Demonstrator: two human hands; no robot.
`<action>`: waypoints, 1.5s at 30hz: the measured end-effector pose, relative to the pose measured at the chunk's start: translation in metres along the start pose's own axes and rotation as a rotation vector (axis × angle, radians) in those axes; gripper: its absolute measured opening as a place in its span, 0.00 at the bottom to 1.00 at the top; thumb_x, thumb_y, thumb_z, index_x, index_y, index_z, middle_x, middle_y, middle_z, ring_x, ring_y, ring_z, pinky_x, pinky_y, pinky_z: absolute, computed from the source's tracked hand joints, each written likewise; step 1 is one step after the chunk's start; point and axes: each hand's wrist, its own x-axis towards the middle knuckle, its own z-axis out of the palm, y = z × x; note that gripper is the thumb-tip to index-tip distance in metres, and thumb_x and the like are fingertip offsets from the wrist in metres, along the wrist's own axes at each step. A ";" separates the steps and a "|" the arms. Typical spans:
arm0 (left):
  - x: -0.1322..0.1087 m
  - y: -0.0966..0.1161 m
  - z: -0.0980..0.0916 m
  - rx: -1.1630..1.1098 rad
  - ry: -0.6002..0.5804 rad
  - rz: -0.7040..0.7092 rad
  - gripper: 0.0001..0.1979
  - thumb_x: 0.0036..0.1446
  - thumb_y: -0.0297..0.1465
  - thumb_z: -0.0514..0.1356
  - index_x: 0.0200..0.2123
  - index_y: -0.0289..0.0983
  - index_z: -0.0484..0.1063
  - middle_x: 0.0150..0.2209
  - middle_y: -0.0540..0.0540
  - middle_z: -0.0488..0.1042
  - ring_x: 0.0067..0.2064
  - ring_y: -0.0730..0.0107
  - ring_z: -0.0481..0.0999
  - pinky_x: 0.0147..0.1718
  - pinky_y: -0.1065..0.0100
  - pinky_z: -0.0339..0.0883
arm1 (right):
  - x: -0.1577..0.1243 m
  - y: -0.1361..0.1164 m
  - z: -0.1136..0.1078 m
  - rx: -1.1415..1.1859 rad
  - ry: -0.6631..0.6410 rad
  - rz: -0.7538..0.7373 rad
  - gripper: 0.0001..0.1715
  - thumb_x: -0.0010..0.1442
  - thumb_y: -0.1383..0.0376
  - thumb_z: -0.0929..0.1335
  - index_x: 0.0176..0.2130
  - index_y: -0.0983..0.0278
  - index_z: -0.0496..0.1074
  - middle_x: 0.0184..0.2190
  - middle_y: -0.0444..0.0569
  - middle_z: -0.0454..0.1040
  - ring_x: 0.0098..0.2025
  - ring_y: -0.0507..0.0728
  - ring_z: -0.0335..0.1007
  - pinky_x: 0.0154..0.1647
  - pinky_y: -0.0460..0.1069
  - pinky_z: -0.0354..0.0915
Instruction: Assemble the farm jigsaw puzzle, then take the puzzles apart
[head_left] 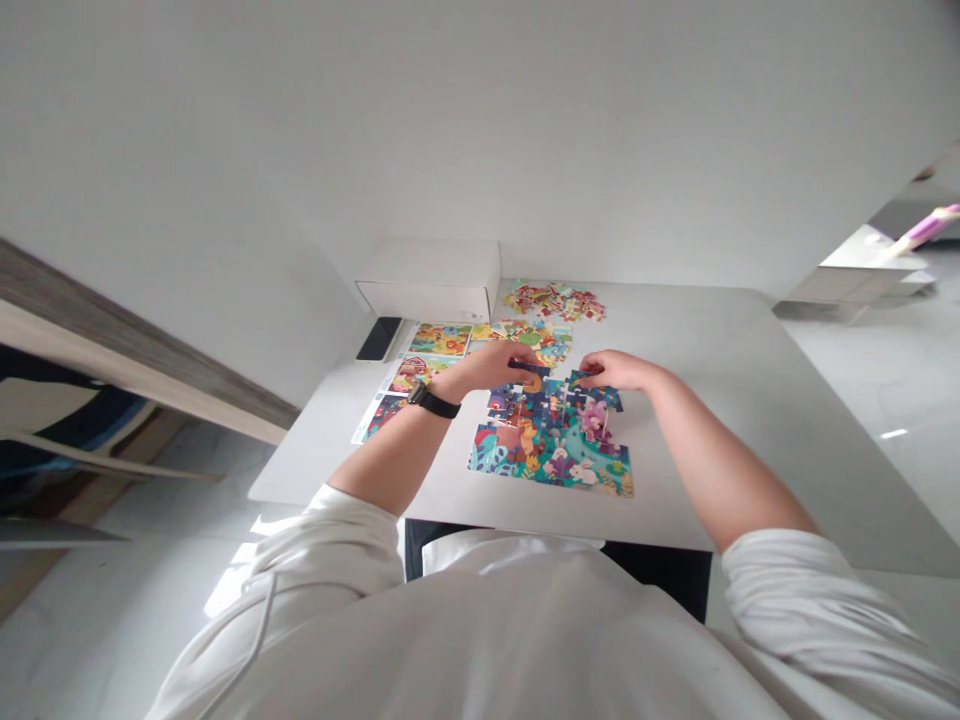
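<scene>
A partly joined jigsaw puzzle lies flat on the table in front of me, showing rabbits and plants in dark blue, teal and purple. Its top edge is uneven, with gaps among the pieces. My left hand, wearing a black watch on the wrist, has its fingers bent round a dark blue puzzle piece at the upper left. At the upper right, my right hand pinches the edge of another dark blue puzzle piece. The fingers partly cover both pieces.
Behind the puzzle lie yellow-green pieces and a heap of loose reddish pieces. Picture cards lie to the left, near a phone. A white box stands against the wall at the back of the table.
</scene>
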 end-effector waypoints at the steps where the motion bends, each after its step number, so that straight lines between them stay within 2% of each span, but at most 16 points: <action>1: -0.002 0.002 -0.003 -0.022 -0.005 0.004 0.18 0.59 0.42 0.68 0.48 0.38 0.83 0.42 0.46 0.85 0.41 0.66 0.80 0.40 0.70 0.68 | -0.002 0.000 -0.003 0.078 -0.002 -0.020 0.35 0.47 0.40 0.80 0.40 0.64 0.80 0.40 0.50 0.84 0.42 0.59 0.78 0.44 0.51 0.71; 3: -0.005 0.004 -0.007 -0.049 -0.009 0.007 0.19 0.59 0.44 0.68 0.48 0.37 0.83 0.42 0.45 0.85 0.41 0.66 0.79 0.40 0.69 0.68 | -0.005 0.000 -0.007 0.216 -0.010 -0.044 0.38 0.45 0.39 0.81 0.41 0.64 0.80 0.40 0.51 0.84 0.42 0.59 0.79 0.46 0.52 0.72; 5: -0.007 0.005 -0.008 -0.026 0.023 -0.008 0.19 0.60 0.44 0.68 0.47 0.37 0.83 0.41 0.45 0.84 0.40 0.66 0.79 0.40 0.69 0.68 | -0.004 0.000 -0.009 0.248 0.003 -0.037 0.37 0.45 0.40 0.82 0.42 0.64 0.80 0.40 0.51 0.84 0.41 0.59 0.79 0.46 0.52 0.72; 9: -0.008 0.003 -0.004 0.029 0.056 -0.036 0.16 0.59 0.43 0.68 0.44 0.38 0.84 0.40 0.46 0.84 0.39 0.67 0.78 0.40 0.70 0.67 | 0.005 -0.002 -0.005 -0.077 0.052 0.060 0.24 0.55 0.49 0.80 0.42 0.63 0.81 0.37 0.50 0.84 0.39 0.59 0.79 0.44 0.51 0.72; 11: -0.008 0.003 -0.001 0.021 0.056 -0.045 0.16 0.59 0.43 0.68 0.44 0.38 0.84 0.39 0.47 0.83 0.38 0.67 0.77 0.39 0.70 0.67 | 0.009 -0.005 0.003 -0.273 0.104 0.084 0.17 0.59 0.55 0.79 0.44 0.62 0.82 0.43 0.52 0.85 0.45 0.61 0.80 0.49 0.51 0.71; 13: -0.008 0.003 0.001 0.006 0.075 -0.054 0.16 0.60 0.43 0.68 0.44 0.38 0.83 0.37 0.48 0.83 0.37 0.68 0.76 0.38 0.70 0.66 | 0.013 -0.011 0.013 -0.394 0.170 0.056 0.16 0.62 0.58 0.77 0.49 0.61 0.82 0.51 0.54 0.84 0.52 0.62 0.80 0.55 0.51 0.70; 15: -0.007 0.003 0.003 -0.012 0.090 -0.052 0.16 0.60 0.44 0.68 0.43 0.37 0.83 0.36 0.48 0.82 0.36 0.69 0.76 0.37 0.70 0.66 | 0.017 -0.019 0.026 -0.446 0.186 0.006 0.20 0.65 0.58 0.75 0.55 0.60 0.80 0.56 0.55 0.81 0.57 0.62 0.78 0.59 0.51 0.69; 17: -0.005 0.001 0.006 -0.033 0.096 -0.044 0.17 0.60 0.44 0.68 0.43 0.37 0.83 0.36 0.48 0.82 0.36 0.70 0.76 0.37 0.70 0.66 | 0.021 -0.030 0.039 -0.488 0.127 -0.019 0.27 0.65 0.56 0.76 0.61 0.60 0.77 0.59 0.56 0.80 0.60 0.63 0.77 0.61 0.52 0.69; 20: -0.003 -0.009 0.013 -0.030 0.049 -0.079 0.17 0.61 0.42 0.67 0.47 0.37 0.82 0.37 0.47 0.83 0.36 0.69 0.78 0.36 0.70 0.68 | 0.028 -0.044 0.056 -0.618 0.023 0.018 0.39 0.56 0.52 0.81 0.62 0.60 0.76 0.61 0.60 0.78 0.60 0.68 0.77 0.59 0.54 0.71; 22: -0.005 -0.016 0.019 0.056 -0.006 -0.134 0.16 0.61 0.39 0.67 0.49 0.38 0.82 0.40 0.46 0.84 0.40 0.66 0.80 0.39 0.69 0.71 | 0.032 -0.049 0.064 -0.671 -0.003 0.049 0.42 0.51 0.50 0.83 0.61 0.58 0.77 0.60 0.60 0.78 0.59 0.70 0.77 0.56 0.54 0.72; 26: -0.018 -0.022 0.036 0.358 0.040 -0.200 0.19 0.59 0.36 0.69 0.53 0.40 0.81 0.55 0.41 0.82 0.56 0.53 0.80 0.56 0.60 0.72 | 0.038 -0.052 0.067 -0.663 0.007 0.084 0.39 0.49 0.51 0.84 0.57 0.56 0.79 0.58 0.57 0.79 0.59 0.70 0.77 0.55 0.54 0.72; 29: -0.026 -0.016 0.053 0.443 0.035 -0.160 0.18 0.62 0.39 0.67 0.54 0.41 0.81 0.56 0.40 0.80 0.59 0.50 0.78 0.61 0.56 0.69 | 0.040 -0.053 0.065 -0.670 -0.005 0.101 0.34 0.49 0.50 0.84 0.53 0.55 0.80 0.56 0.55 0.80 0.57 0.69 0.77 0.53 0.54 0.73; 32: -0.027 -0.009 0.070 0.485 -0.027 -0.129 0.19 0.63 0.41 0.66 0.54 0.42 0.82 0.54 0.39 0.81 0.57 0.49 0.79 0.60 0.55 0.70 | 0.038 -0.056 0.062 -0.663 -0.031 0.111 0.30 0.49 0.52 0.84 0.48 0.58 0.80 0.54 0.56 0.80 0.53 0.68 0.79 0.49 0.53 0.73; 35: -0.022 -0.008 0.079 0.502 -0.084 -0.112 0.19 0.63 0.39 0.66 0.56 0.41 0.81 0.54 0.39 0.81 0.55 0.49 0.80 0.59 0.55 0.70 | 0.031 -0.061 0.062 -0.603 -0.077 0.115 0.27 0.52 0.57 0.82 0.49 0.59 0.80 0.49 0.54 0.83 0.49 0.65 0.81 0.45 0.51 0.72; 40: -0.015 -0.012 0.076 0.406 -0.024 -0.106 0.28 0.58 0.31 0.67 0.63 0.41 0.76 0.58 0.39 0.80 0.57 0.52 0.80 0.56 0.60 0.72 | 0.017 -0.061 0.060 -0.551 -0.114 0.104 0.28 0.52 0.61 0.82 0.52 0.57 0.81 0.51 0.49 0.84 0.51 0.64 0.81 0.48 0.49 0.71; 45: -0.013 -0.014 0.066 0.243 0.036 -0.154 0.16 0.58 0.32 0.66 0.49 0.39 0.83 0.43 0.43 0.84 0.44 0.58 0.82 0.44 0.65 0.73 | 0.004 -0.046 0.043 -0.396 -0.130 0.084 0.16 0.57 0.57 0.78 0.46 0.58 0.84 0.43 0.47 0.86 0.45 0.62 0.82 0.45 0.49 0.71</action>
